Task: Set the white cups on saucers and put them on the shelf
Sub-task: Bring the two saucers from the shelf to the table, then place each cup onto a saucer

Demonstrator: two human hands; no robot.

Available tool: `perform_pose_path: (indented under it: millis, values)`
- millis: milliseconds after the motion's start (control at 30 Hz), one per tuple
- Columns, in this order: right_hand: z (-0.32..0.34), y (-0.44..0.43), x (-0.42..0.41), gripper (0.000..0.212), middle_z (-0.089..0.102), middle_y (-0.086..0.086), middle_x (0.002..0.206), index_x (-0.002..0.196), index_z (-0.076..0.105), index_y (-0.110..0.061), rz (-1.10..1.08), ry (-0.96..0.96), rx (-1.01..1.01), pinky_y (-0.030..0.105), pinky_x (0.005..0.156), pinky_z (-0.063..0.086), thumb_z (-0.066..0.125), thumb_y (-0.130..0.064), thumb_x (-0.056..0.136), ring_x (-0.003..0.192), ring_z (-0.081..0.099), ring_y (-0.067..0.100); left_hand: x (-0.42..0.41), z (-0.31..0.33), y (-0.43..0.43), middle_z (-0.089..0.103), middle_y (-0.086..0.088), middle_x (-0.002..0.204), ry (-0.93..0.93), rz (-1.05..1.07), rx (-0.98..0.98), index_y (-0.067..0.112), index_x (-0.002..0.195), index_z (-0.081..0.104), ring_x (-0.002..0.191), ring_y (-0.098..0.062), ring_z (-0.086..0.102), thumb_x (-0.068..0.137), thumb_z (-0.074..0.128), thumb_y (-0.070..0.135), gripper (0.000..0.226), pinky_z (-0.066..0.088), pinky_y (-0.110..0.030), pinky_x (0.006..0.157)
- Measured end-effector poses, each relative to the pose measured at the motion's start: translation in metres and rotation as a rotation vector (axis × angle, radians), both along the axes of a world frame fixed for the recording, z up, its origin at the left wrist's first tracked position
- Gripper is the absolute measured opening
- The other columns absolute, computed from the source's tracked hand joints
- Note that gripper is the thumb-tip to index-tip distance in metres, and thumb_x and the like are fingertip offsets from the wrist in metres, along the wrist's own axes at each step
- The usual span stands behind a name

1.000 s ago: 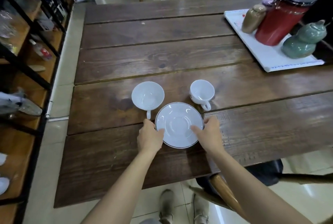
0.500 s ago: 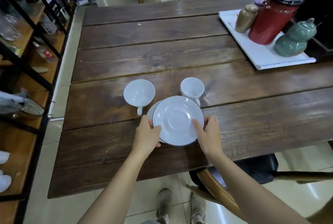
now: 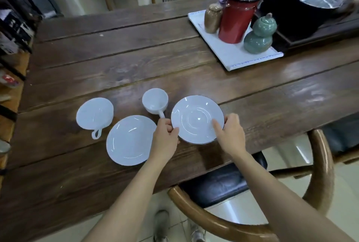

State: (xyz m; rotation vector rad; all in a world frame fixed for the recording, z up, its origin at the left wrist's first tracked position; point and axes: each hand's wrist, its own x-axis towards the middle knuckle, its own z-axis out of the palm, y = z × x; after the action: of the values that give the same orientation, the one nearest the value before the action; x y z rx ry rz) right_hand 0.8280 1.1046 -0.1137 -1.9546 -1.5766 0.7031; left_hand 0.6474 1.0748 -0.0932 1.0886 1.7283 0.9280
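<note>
Two white saucers lie side by side on the wooden table (image 3: 116, 61). The right saucer (image 3: 196, 118), with a dark rim, is gripped on its left edge by my left hand (image 3: 165, 134) and on its right edge by my right hand (image 3: 231, 134). The left saucer (image 3: 129, 140) rests free on the table. A wide white cup (image 3: 94, 115) stands at the left, its handle toward me. A smaller white cup (image 3: 154, 100) stands between the saucers, a little farther back. The shelf (image 3: 11, 66) runs along the left edge of the view.
A white tray (image 3: 229, 55) at the back right carries a red jar (image 3: 237, 16), a brown jar (image 3: 212, 18) and a green gourd pot (image 3: 259, 35). A dark kettle stand (image 3: 314, 8) sits beyond it. A wooden chair (image 3: 252, 193) stands under the table's near edge.
The top saucer has been lifted off the stack and carried to the right, leaving the lower saucer uncovered on the table. The view has shifted left.
</note>
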Motion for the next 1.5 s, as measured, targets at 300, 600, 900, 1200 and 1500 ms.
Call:
perform_pose_path:
  millis: [300, 600, 900, 1200, 1500]
  values:
    - [-0.028, 0.033, 0.014, 0.044, 0.05, 0.022, 0.111, 0.107, 0.046, 0.003, 0.126, -0.288, -0.079, 0.038, 0.07, 0.034, 0.046, -0.038, 0.092, 0.093, 0.053, 0.042, 0.023, -0.028, 0.011, 0.056, 0.005, 0.101, 0.055, 0.027, -0.123, 0.018, 0.13, 0.044, 0.098, -0.017, 0.059, 0.093, 0.05, 0.017, 0.037, 0.047, -0.031, 0.085]
    - [-0.035, 0.043, 0.017, 0.045, 0.053, 0.02, 0.107, 0.103, 0.049, 0.003, 0.223, -0.356, -0.068, 0.034, 0.067, 0.029, 0.048, -0.041, 0.09, 0.089, 0.053, 0.037, 0.024, -0.035, 0.014, 0.058, -0.004, 0.119, 0.127, 0.056, -0.21, 0.016, 0.132, 0.043, 0.094, -0.012, 0.054, 0.092, 0.054, 0.021, 0.042, 0.043, -0.026, 0.081]
    - [0.008, 0.074, 0.0, 0.035, 0.058, 0.016, 0.109, 0.108, 0.051, -0.001, 0.27, -0.185, 0.093, 0.038, 0.084, 0.031, 0.057, -0.028, 0.087, 0.1, 0.052, 0.034, -0.024, 0.038, 0.027, 0.065, 0.005, 0.074, 0.269, 0.009, -0.024, 0.017, 0.105, 0.058, 0.068, -0.011, 0.063, 0.09, 0.055, 0.023, 0.017, 0.053, -0.03, 0.066]
    - [0.023, 0.094, -0.081, 0.063, 0.046, 0.01, 0.136, 0.137, 0.033, -0.009, 0.554, -0.041, 0.018, 0.041, 0.098, 0.039, 0.062, -0.018, 0.083, 0.117, 0.049, 0.029, -0.087, 0.022, 0.048, 0.034, -0.005, 0.148, 0.272, 0.052, 0.034, 0.022, 0.145, 0.023, 0.132, -0.024, 0.036, 0.077, 0.073, 0.016, 0.084, 0.036, -0.042, 0.104]
    - [-0.001, 0.1, -0.123, 0.079, 0.06, 0.0, 0.113, 0.14, 0.018, -0.019, 0.682, -0.065, -0.158, 0.03, 0.092, 0.017, 0.061, -0.014, 0.074, 0.112, 0.05, 0.021, -0.107, -0.031, 0.074, 0.029, 0.001, 0.153, 0.274, -0.181, -0.046, 0.024, 0.147, 0.018, 0.139, -0.021, 0.026, 0.076, 0.074, 0.027, 0.091, 0.028, -0.038, 0.106]
